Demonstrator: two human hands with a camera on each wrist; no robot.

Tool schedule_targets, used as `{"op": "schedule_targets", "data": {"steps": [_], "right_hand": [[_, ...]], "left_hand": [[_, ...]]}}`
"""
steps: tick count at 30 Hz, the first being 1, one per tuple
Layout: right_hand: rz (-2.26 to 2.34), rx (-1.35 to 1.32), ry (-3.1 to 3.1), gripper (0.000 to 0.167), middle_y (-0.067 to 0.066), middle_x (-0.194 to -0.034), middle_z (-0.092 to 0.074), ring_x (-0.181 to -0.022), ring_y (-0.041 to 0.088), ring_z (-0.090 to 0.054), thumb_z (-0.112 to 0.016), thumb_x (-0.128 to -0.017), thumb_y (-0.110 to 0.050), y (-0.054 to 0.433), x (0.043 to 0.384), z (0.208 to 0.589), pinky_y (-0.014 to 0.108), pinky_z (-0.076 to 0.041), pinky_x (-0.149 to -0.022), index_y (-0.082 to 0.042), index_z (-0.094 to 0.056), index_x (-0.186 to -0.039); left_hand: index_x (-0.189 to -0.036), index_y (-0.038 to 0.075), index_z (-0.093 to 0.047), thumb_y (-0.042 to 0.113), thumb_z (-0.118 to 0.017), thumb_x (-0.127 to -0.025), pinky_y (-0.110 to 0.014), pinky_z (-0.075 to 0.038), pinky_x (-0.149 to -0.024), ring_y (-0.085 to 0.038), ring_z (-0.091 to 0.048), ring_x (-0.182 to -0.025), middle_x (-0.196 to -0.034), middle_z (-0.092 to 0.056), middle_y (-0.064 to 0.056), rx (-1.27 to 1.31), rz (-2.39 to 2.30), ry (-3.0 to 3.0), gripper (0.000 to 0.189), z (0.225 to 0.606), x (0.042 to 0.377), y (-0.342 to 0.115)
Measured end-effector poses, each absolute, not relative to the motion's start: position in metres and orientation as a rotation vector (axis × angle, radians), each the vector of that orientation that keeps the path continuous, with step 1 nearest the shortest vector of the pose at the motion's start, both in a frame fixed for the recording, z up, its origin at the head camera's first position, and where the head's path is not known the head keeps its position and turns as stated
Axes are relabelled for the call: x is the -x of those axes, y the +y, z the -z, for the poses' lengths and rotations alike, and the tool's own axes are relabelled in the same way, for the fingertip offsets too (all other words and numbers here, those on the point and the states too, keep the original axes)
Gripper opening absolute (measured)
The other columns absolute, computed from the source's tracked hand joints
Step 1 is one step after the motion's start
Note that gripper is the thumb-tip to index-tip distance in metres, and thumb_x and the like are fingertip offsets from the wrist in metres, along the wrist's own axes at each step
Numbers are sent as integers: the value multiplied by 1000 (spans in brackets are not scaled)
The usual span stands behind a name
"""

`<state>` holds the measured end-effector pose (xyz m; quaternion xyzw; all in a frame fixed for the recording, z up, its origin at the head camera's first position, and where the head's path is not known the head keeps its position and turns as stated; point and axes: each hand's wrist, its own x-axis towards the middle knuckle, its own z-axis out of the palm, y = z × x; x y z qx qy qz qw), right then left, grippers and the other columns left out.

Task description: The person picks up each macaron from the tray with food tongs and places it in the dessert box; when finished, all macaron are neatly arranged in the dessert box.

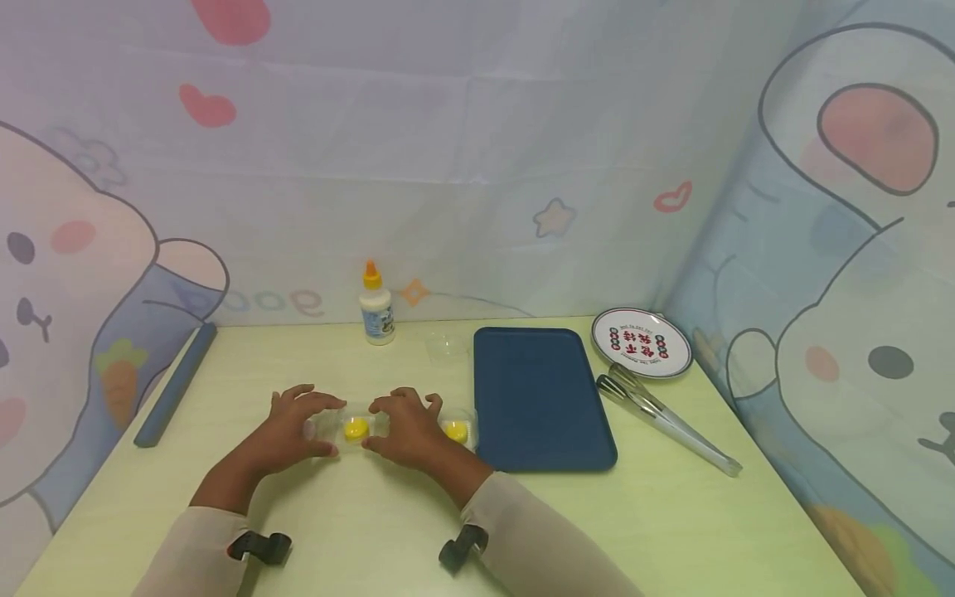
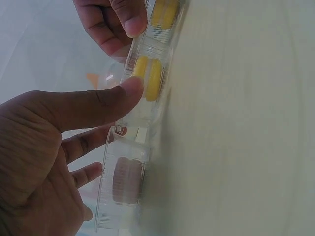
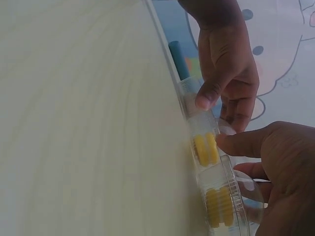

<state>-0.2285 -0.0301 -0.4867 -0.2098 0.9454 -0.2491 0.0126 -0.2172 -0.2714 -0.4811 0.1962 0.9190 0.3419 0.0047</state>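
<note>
A row of small clear plastic boxes lies on the table in front of me, each with a macaron inside. The middle box (image 2: pixel 140 110) holds a yellow macaron (image 1: pixel 356 429). My left hand (image 1: pixel 294 424) grips this box from the left, thumb on its near side and fingers behind. From the right, my right hand (image 1: pixel 409 427) pinches it between thumb and fingers. Another yellow macaron (image 3: pixel 219 206) sits in the box on the right, partly behind the right hand in the head view. A brownish-pink macaron (image 2: pixel 128 180) is in the left box, mostly hidden by my left hand from above.
A dark blue tray (image 1: pixel 543 398) lies just right of the boxes. Beyond it are a white plate (image 1: pixel 642 342) and metal tongs (image 1: pixel 671 423). A glue bottle (image 1: pixel 377 307) and a clear container (image 1: pixel 446 345) stand at the back; a blue-grey bar (image 1: pixel 175 385) lies left.
</note>
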Motion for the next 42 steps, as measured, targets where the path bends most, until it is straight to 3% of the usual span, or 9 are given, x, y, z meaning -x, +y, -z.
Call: {"op": "schedule_targets", "data": {"steps": [9, 29, 35, 39, 42], "right_hand": [[797, 691, 2939, 49, -3, -144, -72, -145, 18, -54, -87, -94, -40, -27, 230, 487, 65, -28, -122, -21, -73, -138], [906, 746, 2872, 52, 1, -148, -71, -145, 24, -59, -78, -102, -42, -7, 237, 472, 71, -27, -121, -13, -70, -145], [944, 719, 2871, 52, 2, -148, -72, -145, 25, -60, -76, -103, -42, 1, 248, 468, 69, -26, -120, -11, -71, -144], [971, 680, 2871, 52, 3, -146, -73, -143, 28, -62, -76, -102, -41, 10, 254, 464, 65, -30, -114, -11, -71, -144], [983, 646, 2882, 51, 2, -147, -73, -144, 28, -63, -76, -102, -42, 16, 258, 463, 62, -34, -110, -12, -71, -143]], "left_hand": [[-149, 4, -63, 22, -99, -78, -94, 5, -117, -65, -23, -155, -155, -60, -26, -667, -1063, 2851, 81, 473, 218, -269], [-152, 4, -61, 29, -95, -85, -92, 0, -119, -62, -29, -157, -157, -59, -26, -736, -1017, 2817, 80, 454, 238, -245], [-154, 3, -59, 30, -90, -90, -92, -2, -120, -58, -37, -155, -159, -55, -29, -731, -1043, 2794, 76, 457, 247, -237], [-154, 2, -59, 33, -85, -96, -90, -6, -122, -56, -42, -155, -160, -54, -29, -691, -1030, 2818, 71, 460, 253, -229], [-155, 1, -57, 36, -81, -100, -83, -22, -125, -55, -45, -153, -161, -53, -29, -646, -998, 2853, 69, 460, 258, -222]]}}
